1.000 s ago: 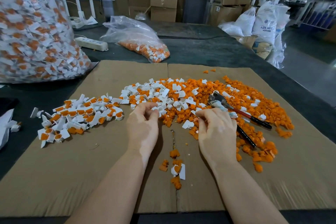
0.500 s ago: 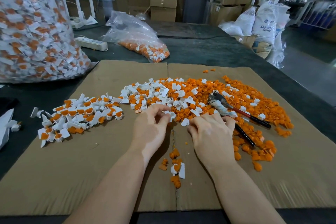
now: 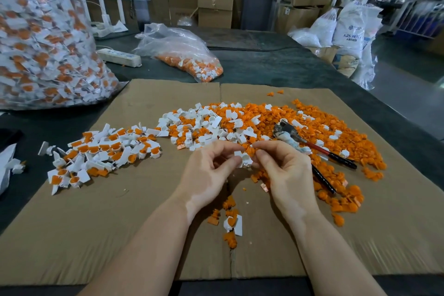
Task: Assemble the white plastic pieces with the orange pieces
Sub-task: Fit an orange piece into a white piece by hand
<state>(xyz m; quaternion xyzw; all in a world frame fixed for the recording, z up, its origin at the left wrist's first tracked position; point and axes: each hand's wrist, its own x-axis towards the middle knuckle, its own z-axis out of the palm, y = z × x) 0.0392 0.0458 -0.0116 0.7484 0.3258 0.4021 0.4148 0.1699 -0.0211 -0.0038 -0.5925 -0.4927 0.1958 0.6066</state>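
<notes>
Above the flat brown cardboard sheet [image 3: 125, 223] on the worktop, the left hand [image 3: 206, 175] and right hand [image 3: 286, 170] meet, each grip pinching the small white plastic ring piece [image 3: 245, 159]. Just beyond lies the heap of loose orange plastic pieces [image 3: 271, 118].

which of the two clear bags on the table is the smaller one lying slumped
The smaller bag behind the cardboard, beside the power strip, holding mostly orange pieces. The big bag at far left bulges with assembled pieces.
</notes>
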